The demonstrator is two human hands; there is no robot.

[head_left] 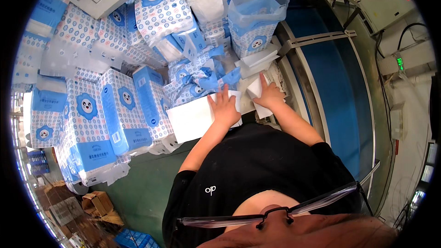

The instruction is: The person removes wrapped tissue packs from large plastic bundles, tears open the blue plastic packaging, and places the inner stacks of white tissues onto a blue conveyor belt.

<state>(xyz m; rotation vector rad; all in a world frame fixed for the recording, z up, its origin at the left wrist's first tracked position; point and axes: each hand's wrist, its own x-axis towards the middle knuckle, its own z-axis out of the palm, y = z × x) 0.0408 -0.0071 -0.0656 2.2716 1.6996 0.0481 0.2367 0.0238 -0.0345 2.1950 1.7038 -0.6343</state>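
My left hand lies with spread fingers on a long white stack of tissue paper at the near edge of the work surface. To its right, my right hand rests with fingers apart on a smaller white piece of folded tissue; its fingertips press against the top. Just beyond both hands are crumpled blue-and-white plastic wrappers. Flat white tissue sheets lie behind my right hand. An open-topped plastic bag with a blue rim stands past them.
Packed blue-and-white tissue packages crowd the left and far side. A blue conveyor belt with metal rails runs along the right. A control box is at far right. Cartons and a blue crate stand on the green floor.
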